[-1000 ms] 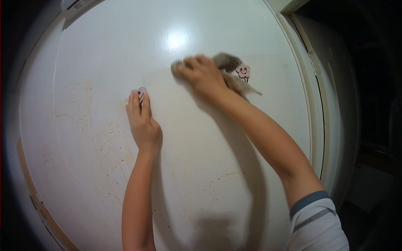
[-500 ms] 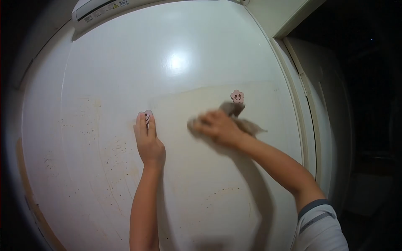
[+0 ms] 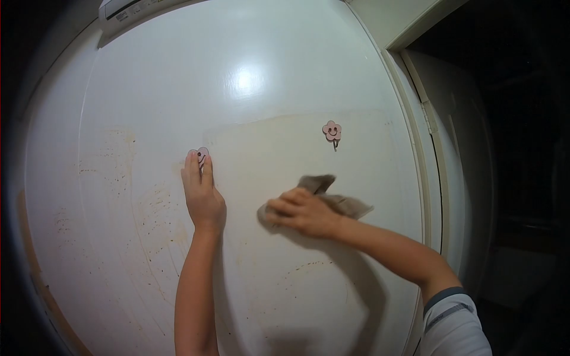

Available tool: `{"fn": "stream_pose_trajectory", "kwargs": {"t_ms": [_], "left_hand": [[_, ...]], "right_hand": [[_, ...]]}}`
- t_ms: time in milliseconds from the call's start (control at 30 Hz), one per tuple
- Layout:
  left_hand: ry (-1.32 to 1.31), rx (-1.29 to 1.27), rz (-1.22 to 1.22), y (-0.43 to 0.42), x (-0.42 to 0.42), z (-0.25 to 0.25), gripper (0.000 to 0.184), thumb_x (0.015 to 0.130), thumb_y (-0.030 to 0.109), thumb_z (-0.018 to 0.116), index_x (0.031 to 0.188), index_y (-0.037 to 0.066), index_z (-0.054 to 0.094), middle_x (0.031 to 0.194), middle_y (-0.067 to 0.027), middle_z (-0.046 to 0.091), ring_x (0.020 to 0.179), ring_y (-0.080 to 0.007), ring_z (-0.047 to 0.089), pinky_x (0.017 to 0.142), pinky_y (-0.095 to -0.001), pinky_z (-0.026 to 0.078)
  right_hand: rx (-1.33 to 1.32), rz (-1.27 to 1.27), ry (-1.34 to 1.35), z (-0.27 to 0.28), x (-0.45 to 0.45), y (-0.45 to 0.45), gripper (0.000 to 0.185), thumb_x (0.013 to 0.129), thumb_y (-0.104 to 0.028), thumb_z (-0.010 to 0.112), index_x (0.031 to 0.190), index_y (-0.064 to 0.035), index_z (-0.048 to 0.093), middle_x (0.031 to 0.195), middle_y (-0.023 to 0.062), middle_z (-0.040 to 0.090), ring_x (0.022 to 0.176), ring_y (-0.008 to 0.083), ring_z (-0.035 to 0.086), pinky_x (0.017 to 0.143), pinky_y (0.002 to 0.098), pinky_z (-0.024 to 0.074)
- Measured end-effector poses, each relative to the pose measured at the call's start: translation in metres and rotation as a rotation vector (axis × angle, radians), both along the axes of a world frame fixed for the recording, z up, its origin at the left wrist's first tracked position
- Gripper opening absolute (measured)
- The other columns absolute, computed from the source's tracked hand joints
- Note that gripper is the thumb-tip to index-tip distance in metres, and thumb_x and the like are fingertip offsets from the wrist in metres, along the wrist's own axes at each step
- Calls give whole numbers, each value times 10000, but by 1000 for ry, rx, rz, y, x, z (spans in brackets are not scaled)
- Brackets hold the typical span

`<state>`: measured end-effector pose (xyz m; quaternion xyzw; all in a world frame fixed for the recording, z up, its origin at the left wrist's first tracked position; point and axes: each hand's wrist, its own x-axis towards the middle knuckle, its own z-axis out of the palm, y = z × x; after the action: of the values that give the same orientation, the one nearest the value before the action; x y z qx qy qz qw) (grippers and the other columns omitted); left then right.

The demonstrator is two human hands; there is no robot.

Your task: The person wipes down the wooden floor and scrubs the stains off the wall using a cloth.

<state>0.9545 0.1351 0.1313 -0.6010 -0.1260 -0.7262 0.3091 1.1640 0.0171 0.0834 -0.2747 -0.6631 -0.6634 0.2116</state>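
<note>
With my right hand point(image 3: 306, 213) I press a crumpled grey-brown cloth point(image 3: 350, 206) against the white wall point(image 3: 261, 160). My fingers are bent over the cloth, and loose folds stick out above and to the right. My left hand point(image 3: 203, 199) rests on the wall further left, fingers stretched upward over a pink flower-shaped hook point(image 3: 203, 152). Those fingers cover most of that hook. A second pink flower hook point(image 3: 332, 131) with a smiling face is fully visible, above and right of the cloth.
Brown spots and drip marks point(image 3: 157, 222) cover the wall's left side, and more spots point(image 3: 312, 264) lie below my right hand. Part of a white wall-mounted unit point(image 3: 127, 13) shows at top left. A door frame point(image 3: 428, 127) and a dark opening stand at right.
My right hand has moved down the wall with the cloth, away from the right-hand flower hook, whose lower prong now shows. My left hand stays on its hook; the view has shifted slightly.
</note>
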Motion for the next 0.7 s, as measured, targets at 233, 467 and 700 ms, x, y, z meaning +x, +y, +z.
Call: {"fn": "stream_pose_trajectory", "kwargs": {"t_ms": [233,467,700], "left_hand": [[-23,33,66,0,4,1,363,881,-49,434,1227,-24,540,1365,-200,429,1282,-359,386,1055,-402,343],[-5,63,25,3,3,0,381,877,-59,418,1238,-21,533,1369,-193,426,1275,-346,391,1065,-383,335],[-1,53,16,5,4,-1,415,862,-73,404,1252,-7,528,1387,-170,408,1290,-317,375,1075,-365,331]], "right_hand": [[294,6,451,96,17,-3,404,747,13,598,1125,-129,586,1186,69,528,1064,296,481,886,412,405],[197,-16,310,17,43,-19,356,688,-57,627,1035,-134,609,1173,28,534,1031,244,497,853,394,416],[201,-166,434,-141,138,-78,397,666,22,656,1045,-91,612,1199,93,529,1040,283,468,861,381,404]]}}
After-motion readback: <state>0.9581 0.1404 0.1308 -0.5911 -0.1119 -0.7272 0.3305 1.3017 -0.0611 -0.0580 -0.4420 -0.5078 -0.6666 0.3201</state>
